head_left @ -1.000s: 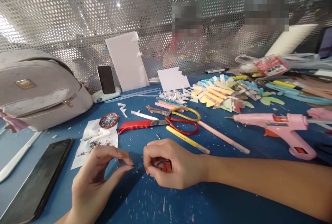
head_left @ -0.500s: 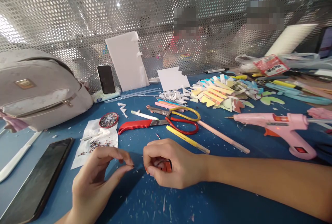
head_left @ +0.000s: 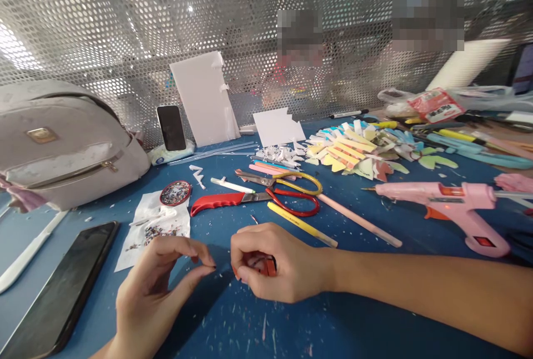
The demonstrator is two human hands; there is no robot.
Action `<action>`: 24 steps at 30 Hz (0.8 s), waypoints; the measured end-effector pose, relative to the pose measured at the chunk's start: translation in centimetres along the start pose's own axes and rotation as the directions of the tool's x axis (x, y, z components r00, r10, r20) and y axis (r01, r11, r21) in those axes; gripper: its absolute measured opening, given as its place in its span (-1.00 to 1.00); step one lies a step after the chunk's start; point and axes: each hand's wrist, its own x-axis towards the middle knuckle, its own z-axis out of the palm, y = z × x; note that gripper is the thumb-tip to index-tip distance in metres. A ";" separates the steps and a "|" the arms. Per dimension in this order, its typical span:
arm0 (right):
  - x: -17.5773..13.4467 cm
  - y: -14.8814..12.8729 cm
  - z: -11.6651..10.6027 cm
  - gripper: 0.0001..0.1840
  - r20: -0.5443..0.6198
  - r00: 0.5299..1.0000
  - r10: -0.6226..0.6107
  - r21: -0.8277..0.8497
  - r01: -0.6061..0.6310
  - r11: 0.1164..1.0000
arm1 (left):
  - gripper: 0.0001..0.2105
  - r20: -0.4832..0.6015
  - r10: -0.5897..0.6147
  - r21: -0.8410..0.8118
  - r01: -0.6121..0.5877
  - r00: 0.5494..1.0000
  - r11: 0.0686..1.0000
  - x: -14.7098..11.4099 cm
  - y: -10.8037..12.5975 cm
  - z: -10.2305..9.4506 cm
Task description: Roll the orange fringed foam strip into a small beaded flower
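My right hand (head_left: 278, 262) is curled round a small orange-red object (head_left: 270, 266), mostly hidden by the fingers; its kind cannot be made out. To its left, my left hand (head_left: 160, 287) has thumb and forefinger meeting in a pinch, with a tiny dark speck at the tips that is too small to name. The two hands are apart, just above the blue table (head_left: 233, 325). Behind the left hand lies a white paper sheet (head_left: 137, 237) with multicoloured beads (head_left: 160, 232) and a round, red-rimmed dish (head_left: 175, 193) of similar beads.
Red-and-yellow scissors (head_left: 297, 212), a red-handled knife (head_left: 216, 202) and a yellow marker (head_left: 300, 223) lie beyond my hands. A pink glue gun (head_left: 441, 195) is at right, cut paper pieces (head_left: 353, 151) behind. At left are a phone (head_left: 66, 287) and a backpack (head_left: 62, 148).
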 end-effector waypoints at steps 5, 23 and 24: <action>0.0 0.0 0.0 -0.92 -0.001 1.000 0.004 0.011 -0.004 1.000 | -0.70 -0.021 -0.049 -0.016 0.049 0.999 0.999 0.0 0.1 0.1; 0.1 0.0 0.1 -0.92 -0.034 0.999 0.037 0.022 -0.036 0.999 | -0.62 0.118 0.170 0.155 -0.187 0.978 0.970 -0.2 0.0 0.0; 0.1 0.0 0.2 -0.92 -0.041 0.998 0.042 0.022 -0.041 0.999 | -0.62 0.130 0.183 0.151 -0.202 0.974 0.968 -0.2 0.1 0.1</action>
